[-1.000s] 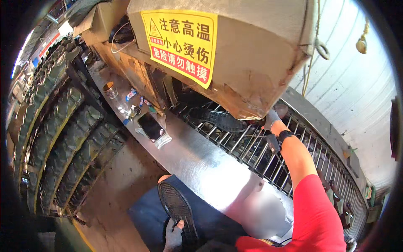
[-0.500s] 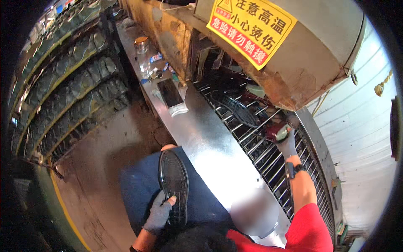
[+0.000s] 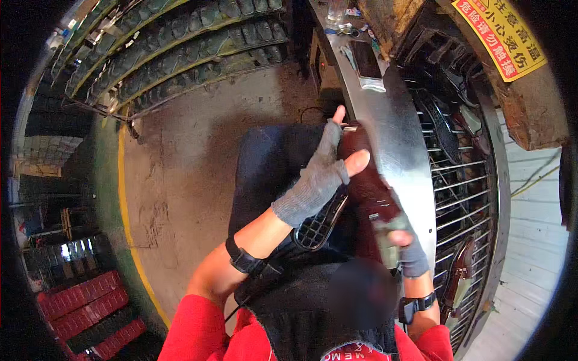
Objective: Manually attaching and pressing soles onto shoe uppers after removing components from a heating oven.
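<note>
A dark red shoe [image 3: 367, 180] with a pale green last showing at its heel end is held above my lap. My left hand [image 3: 328, 168], in a grey fingerless glove, grips the toe end, thumb over the near side. At the heel end my right hand [image 3: 412, 249], gloved the same way, is closed on the shoe and last; that part is blurred by motion. A black shoe sole [image 3: 322, 222] lies on the dark blue cloth [image 3: 259, 162] over my lap, partly hidden under my left wrist.
A metal counter [image 3: 397, 132] runs along my right, with a phone [image 3: 366, 60] at its far end. Beyond it, a rack of metal bars [image 3: 460, 195] carries a black sole [image 3: 439, 123] and another dark red shoe [image 3: 460, 271]. Shelves of shoes [image 3: 198, 54] stand at far left.
My right hand has brought the red shoe from the rack to my lap. The left hand has let go of the black sole and taken the shoe's toe. The view has turned.
</note>
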`<action>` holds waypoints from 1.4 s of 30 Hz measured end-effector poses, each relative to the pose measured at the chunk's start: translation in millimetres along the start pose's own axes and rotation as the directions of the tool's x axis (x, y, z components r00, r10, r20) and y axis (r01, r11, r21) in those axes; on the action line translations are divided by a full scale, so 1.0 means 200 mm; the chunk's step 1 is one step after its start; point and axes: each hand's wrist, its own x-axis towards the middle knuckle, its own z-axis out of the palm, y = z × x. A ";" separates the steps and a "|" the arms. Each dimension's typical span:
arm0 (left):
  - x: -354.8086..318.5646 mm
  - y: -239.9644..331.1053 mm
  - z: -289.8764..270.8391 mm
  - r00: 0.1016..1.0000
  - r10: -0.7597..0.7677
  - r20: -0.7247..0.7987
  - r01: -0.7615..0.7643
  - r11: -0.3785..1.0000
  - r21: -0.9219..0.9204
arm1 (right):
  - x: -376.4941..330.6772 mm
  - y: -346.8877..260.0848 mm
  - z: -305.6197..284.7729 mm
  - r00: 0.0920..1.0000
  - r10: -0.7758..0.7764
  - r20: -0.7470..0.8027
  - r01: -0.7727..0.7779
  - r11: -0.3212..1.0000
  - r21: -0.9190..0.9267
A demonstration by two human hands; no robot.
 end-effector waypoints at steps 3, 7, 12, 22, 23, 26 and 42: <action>-0.06 0.15 -0.02 0.998 -0.011 0.068 0.030 0.960 -0.277 | 0.09 0.08 0.17 0.992 -0.120 0.039 0.118 0.992 0.038; -0.08 0.14 -0.09 0.985 0.098 0.144 -0.064 0.973 -0.223 | 0.15 -0.04 0.27 0.918 0.231 0.321 -0.332 0.892 0.307; 0.19 -0.19 -0.33 0.995 0.075 -0.063 -0.072 0.996 0.058 | 0.08 -0.11 0.29 0.920 0.360 0.153 -0.388 0.797 0.463; 0.25 0.03 -0.33 0.982 -0.055 -0.180 0.120 0.919 0.375 | 0.08 -0.07 0.13 0.907 0.410 -0.102 -0.261 0.734 0.627; 0.25 0.11 -0.31 0.994 -0.110 -0.020 0.112 0.990 0.087 | 0.09 -0.03 0.12 0.933 0.356 -0.060 -0.246 0.748 0.617; 0.19 0.18 -0.29 0.988 -0.006 0.157 0.032 0.986 -0.165 | 0.16 0.18 0.19 0.894 0.442 0.071 -0.336 0.555 0.761; 0.00 0.28 -0.25 0.968 -0.010 0.252 0.017 1.000 -0.026 | 0.22 0.04 0.45 0.917 0.355 0.183 -0.377 0.615 0.693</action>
